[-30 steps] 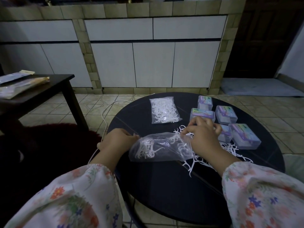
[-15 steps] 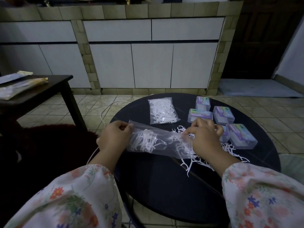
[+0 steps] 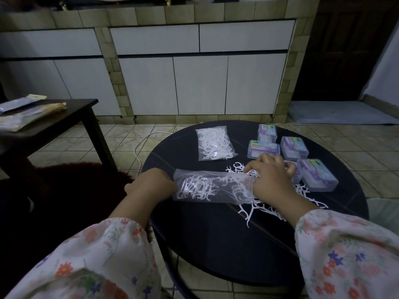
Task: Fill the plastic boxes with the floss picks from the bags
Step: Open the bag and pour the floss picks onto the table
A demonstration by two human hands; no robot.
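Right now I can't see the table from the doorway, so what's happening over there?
A person is emptying a clear bag of floss picks: the left hand grips its closed end, the right hand works at its mouth. Loose picks lie on the round black table. A second full bag and five closed plastic boxes wait behind.

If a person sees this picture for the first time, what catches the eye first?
Probably the clear bag of white floss picks held over the round black table, left hand at one end, right hand at the other. Loose picks lie spilled under the right hand.
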